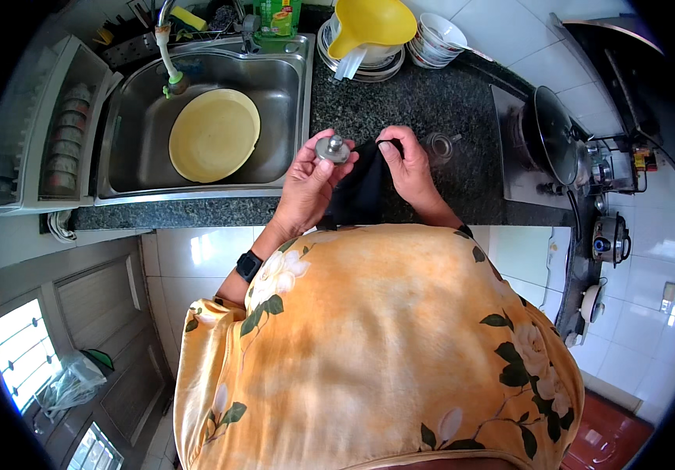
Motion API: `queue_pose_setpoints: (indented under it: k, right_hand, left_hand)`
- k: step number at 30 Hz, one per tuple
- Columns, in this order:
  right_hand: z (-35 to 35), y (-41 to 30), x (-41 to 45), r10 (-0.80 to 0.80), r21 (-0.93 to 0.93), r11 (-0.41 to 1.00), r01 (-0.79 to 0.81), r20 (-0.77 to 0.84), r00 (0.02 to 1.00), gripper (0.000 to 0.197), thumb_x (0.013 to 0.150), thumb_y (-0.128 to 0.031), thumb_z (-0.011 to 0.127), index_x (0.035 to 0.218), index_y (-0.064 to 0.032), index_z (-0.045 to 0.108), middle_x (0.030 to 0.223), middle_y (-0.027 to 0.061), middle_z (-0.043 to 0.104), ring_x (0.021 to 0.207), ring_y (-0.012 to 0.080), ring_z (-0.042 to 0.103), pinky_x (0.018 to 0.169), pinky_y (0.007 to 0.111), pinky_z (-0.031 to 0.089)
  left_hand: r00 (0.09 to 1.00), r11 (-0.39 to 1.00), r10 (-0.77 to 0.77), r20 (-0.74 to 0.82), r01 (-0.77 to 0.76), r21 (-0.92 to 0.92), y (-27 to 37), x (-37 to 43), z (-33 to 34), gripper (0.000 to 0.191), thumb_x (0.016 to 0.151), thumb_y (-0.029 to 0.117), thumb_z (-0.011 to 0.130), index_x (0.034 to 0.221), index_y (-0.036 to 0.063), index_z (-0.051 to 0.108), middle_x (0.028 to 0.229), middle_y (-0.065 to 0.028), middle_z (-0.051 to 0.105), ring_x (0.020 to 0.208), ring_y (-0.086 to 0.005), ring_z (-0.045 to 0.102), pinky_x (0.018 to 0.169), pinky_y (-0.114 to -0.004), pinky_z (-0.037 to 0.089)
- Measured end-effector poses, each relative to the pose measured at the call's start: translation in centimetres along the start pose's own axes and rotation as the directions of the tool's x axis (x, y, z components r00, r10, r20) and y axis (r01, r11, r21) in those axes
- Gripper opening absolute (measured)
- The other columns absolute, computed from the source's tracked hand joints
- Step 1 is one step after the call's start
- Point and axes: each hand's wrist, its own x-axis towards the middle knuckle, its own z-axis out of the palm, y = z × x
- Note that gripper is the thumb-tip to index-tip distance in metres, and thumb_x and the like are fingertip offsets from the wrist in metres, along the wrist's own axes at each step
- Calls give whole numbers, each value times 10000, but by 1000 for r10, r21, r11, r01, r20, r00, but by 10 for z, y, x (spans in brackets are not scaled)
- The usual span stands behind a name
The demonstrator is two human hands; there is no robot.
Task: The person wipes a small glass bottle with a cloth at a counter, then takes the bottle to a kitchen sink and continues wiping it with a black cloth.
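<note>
My left hand [308, 179] pinches a small round lid [324, 151] with a metal knob, thumb on its near rim. In my right hand [409, 164] a black cloth [360, 191] is gripped at its upper edge. The cloth hangs between my hands, over the front of the dark granite counter [461, 111], apparently reaching the lid's side. Just right of my right hand, a clear glass vessel [438, 148] stands on the counter. It is see-through, so its full shape is hard to make out.
To the left, a steel sink [282, 117] holds a yellow basin [215, 136] beneath a faucet [164, 50]. Behind are stacked plates with a yellow colander [375, 26] on top, and nested bowls [437, 38]. A lidded pan [555, 135] sits on the stove [508, 153] at right.
</note>
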Motion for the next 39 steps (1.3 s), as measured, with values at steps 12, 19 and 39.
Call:
queue_pose_setpoints:
  k: [12,19,39]
  right_hand:
    - [-2,-10,8,-6,-400,917,-5,-26,1000,177,793,-105,624,930,-39,532,804,125,585,730,270,587,657,312,461]
    - [-5,-7,5,245,-243,939,-245,-30,969,202,817,-106,591,982,-29,503,772,81,600,710,163,586,677,281,464]
    - [-14,-8,-3,97,-376,921,-102,-33,995,290,715,101,488,955,-31,586,933,112,596,832,207,614,692,275,489]
  left_hand:
    - [976,962,-184,115,203,-182,6,-5,-8,665,815,448,536,1302,48,324,1203,-158,504,1069,-230,534,899,-329,457]
    - [961,942,-189,202,236,-238,12,-4,-6,652,816,474,523,1302,83,335,1278,-121,450,1090,-252,518,878,-360,460]
    - [980,970,-194,48,184,162,-5,0,-42,538,930,458,288,1229,30,417,1077,-86,529,910,-180,538,842,-321,408]
